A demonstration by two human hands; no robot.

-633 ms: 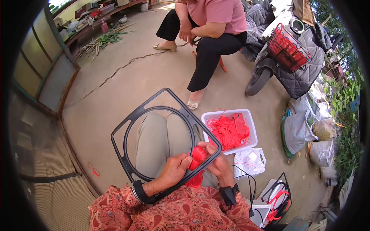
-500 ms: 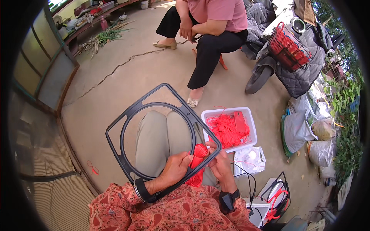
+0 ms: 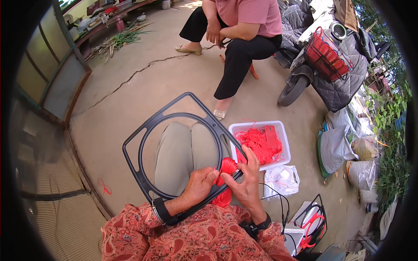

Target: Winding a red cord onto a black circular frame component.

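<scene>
A black plastic frame [image 3: 178, 115], square with a round ring inside, lies tilted over my lap. My left hand [image 3: 196, 189] is closed on its near side, thumb beside a bundle of red cord [image 3: 223, 198]. That bundle hangs at the frame's near right side, partly covered by the bar and my fingers. At the right corner is my right hand [image 3: 248, 185], fingers spread and thumb tip against the cord; it hides that corner. Just beyond, a white plastic tub [image 3: 285, 135] holds loose red cord [image 3: 252, 145] and a red rectangular object [image 3: 271, 137].
A white plastic bag [image 3: 282, 180] lies below the tub. Another frame with red cord [image 3: 311, 226] stands at lower right, near black cables [image 3: 285, 209]. Opposite sits a person in a pink shirt [image 3: 261, 17]. A covered two-wheeler [image 3: 300, 87] and sacks [image 3: 337, 145] line the right.
My right hand has shifted up and left, its fingers opening from the frame's corner and its thumb moving onto the cord. The frame has tilted slightly; my left hand keeps its hold.
</scene>
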